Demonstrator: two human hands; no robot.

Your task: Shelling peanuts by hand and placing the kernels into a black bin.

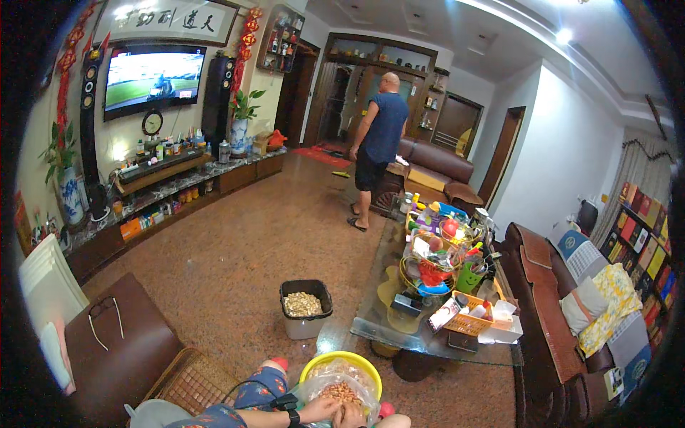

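Before me on the floor stands a yellow plastic basin (370, 364) with a clear plastic bag (307, 389) in it. Reddish-brown shelled peanuts (341, 391) lie in the bag, and paler pieces, perhaps peanuts in the shell, show behind them. Over the near side of the bag, my left hand (318, 411) has its fingertips against those of my right hand (350, 415). Whatever is between the fingers is too small and hidden to make out. Beyond the basin is a waste bin (309, 328) with a black liner, filled with peanut shells (302, 304).
A glass coffee table (369, 325) holds an orange basket (466, 321), a tiered wire rack and many small items. Left is a brown leather seat (126, 342) bearing glasses (100, 308). A person (386, 128) stands beyond, near a sofa (441, 158). A television (154, 80) is on.
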